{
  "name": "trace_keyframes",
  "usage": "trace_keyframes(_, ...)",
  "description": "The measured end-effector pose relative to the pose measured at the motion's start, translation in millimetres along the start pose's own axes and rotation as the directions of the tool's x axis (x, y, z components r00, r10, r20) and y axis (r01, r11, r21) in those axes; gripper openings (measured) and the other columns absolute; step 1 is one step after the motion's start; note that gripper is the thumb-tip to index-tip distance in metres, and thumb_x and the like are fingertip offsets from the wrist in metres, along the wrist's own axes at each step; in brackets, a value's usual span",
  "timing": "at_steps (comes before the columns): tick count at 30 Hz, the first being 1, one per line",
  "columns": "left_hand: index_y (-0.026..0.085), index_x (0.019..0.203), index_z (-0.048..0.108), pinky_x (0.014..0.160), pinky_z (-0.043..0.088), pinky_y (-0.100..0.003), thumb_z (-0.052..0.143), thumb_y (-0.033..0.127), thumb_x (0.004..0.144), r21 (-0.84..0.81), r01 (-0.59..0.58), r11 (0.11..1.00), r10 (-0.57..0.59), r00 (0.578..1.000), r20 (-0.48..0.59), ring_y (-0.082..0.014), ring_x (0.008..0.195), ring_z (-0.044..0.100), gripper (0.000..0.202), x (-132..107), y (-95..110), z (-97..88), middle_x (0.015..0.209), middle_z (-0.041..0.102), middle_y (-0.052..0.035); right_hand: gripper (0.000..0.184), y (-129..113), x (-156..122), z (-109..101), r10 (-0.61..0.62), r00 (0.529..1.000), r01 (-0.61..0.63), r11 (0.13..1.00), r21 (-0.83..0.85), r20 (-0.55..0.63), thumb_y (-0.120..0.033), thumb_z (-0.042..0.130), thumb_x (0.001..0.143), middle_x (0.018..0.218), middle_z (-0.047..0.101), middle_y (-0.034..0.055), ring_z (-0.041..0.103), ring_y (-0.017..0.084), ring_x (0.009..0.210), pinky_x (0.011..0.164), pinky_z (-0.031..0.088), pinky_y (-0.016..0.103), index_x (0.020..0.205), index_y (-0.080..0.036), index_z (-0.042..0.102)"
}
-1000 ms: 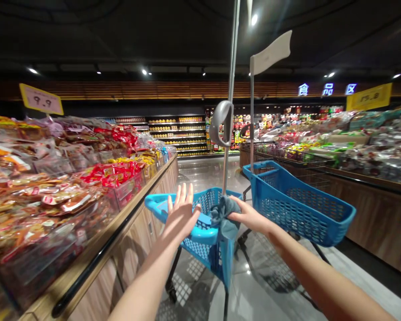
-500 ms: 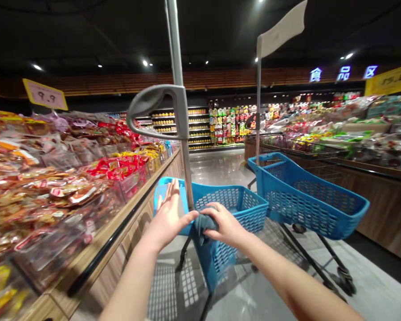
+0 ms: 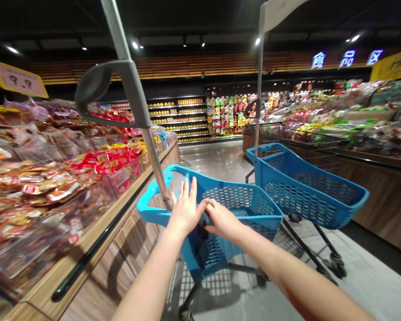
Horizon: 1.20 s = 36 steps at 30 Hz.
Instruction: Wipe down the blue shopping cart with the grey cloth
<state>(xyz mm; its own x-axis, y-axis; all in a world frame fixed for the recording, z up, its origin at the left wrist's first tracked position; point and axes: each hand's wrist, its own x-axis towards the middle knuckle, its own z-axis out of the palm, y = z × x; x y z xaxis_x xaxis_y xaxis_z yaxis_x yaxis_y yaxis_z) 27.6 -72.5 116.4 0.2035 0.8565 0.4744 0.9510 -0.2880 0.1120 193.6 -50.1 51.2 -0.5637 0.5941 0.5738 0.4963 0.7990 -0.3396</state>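
My left hand (image 3: 184,208) rests with fingers stretched out on the near rim of a blue plastic shopping cart (image 3: 250,209), beside the foot of the cart's grey pole (image 3: 150,151). My right hand (image 3: 221,220) is closed over a dark grey cloth (image 3: 204,219) pressed on the same rim, touching my left hand. The pole leans up to the left and carries a grey loop handle (image 3: 96,91).
A second blue cart (image 3: 307,187) with a flag pole (image 3: 259,84) stands to the right. A wooden display counter (image 3: 96,240) with packaged snacks (image 3: 43,178) runs along the left. Another counter (image 3: 381,196) lines the right. The tiled aisle (image 3: 214,160) leads to far shelves.
The cart has turned, so its pole and handle now lean further left. My hands have come together on the rim, with the cloth mostly hidden under my right hand.
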Motion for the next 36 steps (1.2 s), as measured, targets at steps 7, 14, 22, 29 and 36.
trace_keyframes(7, 0.017, 0.155, 0.01, 0.113, 0.015, -0.064, 0.016, 0.069, 0.092, 0.056, 0.075, 0.996, -0.081, 0.991, 0.107, -0.0327, 0.147, 0.011, 0.082, 11, -26, 3.7, 0.159, 0.015, -0.0153, 0.052, 78, -123, -85, 0.21, 0.976, -0.193, 0.958, -0.212, 0.061, -0.019, 0.072, 0.073, 0.119, 0.057, 0.0089, 0.055, 0.027, 0.112, 0.1, 0.043, 0.047, 0.121, -0.025, 0.054)
trace_keyframes(14, 0.019, 0.154, 0.012, 0.113, 0.019, -0.062, 0.013, 0.072, 0.09, 0.082, 0.06, 0.995, -0.071, 0.989, 0.127, -0.0286, 0.147, 0.015, 0.084, 9, -18, 7.9, 0.159, 0.019, -0.0119, 0.037, 66, -122, -89, 0.31, 0.951, -0.295, 0.92, -0.257, 0.017, -0.021, 0.067, 0.073, 0.108, 0.058, 0.007, 0.06, 0.024, 0.097, 0.087, 0.049, 0.038, 0.11, -0.024, 0.06)
trace_keyframes(22, 0.019, 0.154, 0.011, 0.113, 0.024, -0.058, 0.007, 0.07, 0.091, 0.118, 0.066, 0.991, -0.086, 0.981, 0.175, -0.0247, 0.147, 0.02, 0.081, 13, -29, 9.1, 0.159, 0.022, -0.0103, 0.039, -6, -12, 7, 0.203, 0.974, -0.221, 0.949, -0.224, -0.103, -0.027, 0.071, 0.076, 0.112, 0.056, 0.0085, 0.055, 0.023, 0.104, 0.093, 0.044, 0.036, 0.112, -0.021, 0.06)
trace_keyframes(29, 0.015, 0.154, 0.016, 0.114, 0.019, -0.06, 0.014, 0.069, 0.092, 0.245, 0.023, 0.969, -0.048, 0.994, 0.097, -0.0289, 0.145, 0.023, 0.082, 9, -51, 10.6, 0.156, 0.029, -0.0129, 0.033, -9, -3, 7, 0.293, 0.955, -0.261, 0.908, -0.327, 0.052, -0.031, 0.064, 0.081, 0.103, 0.056, 0.0062, 0.059, 0.02, 0.089, 0.076, 0.045, 0.028, 0.113, -0.025, 0.059)
trace_keyframes(36, 0.013, 0.153, 0.017, 0.115, 0.017, -0.059, 0.018, 0.068, 0.093, 0.279, 0.005, 0.96, -0.022, 0.998, 0.059, -0.0305, 0.145, 0.024, 0.081, 8, -70, 7.3, 0.155, 0.031, -0.0143, 0.034, 31, -89, -47, 0.344, 0.935, -0.281, 0.864, -0.418, 0.084, -0.023, 0.061, 0.078, 0.104, 0.057, 0.006, 0.06, 0.02, 0.091, 0.077, 0.045, 0.027, 0.111, -0.023, 0.059)
